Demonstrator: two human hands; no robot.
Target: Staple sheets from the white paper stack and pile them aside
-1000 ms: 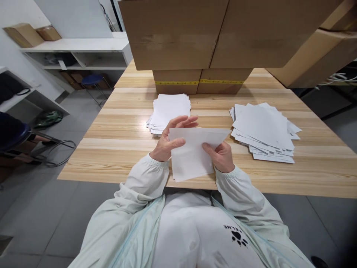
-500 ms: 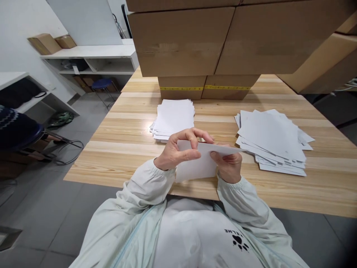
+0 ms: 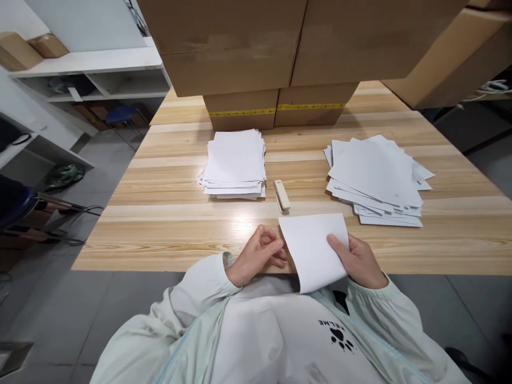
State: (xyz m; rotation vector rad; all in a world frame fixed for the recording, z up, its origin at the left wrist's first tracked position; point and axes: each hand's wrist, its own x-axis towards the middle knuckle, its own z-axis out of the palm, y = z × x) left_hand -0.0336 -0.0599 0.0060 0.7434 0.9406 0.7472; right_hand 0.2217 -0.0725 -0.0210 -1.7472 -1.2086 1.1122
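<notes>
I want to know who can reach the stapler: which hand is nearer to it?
Left, narrowly. The left hand lies just below the stapler, slightly to its left. The right hand holds the folded paper, farther to the right.
</notes>
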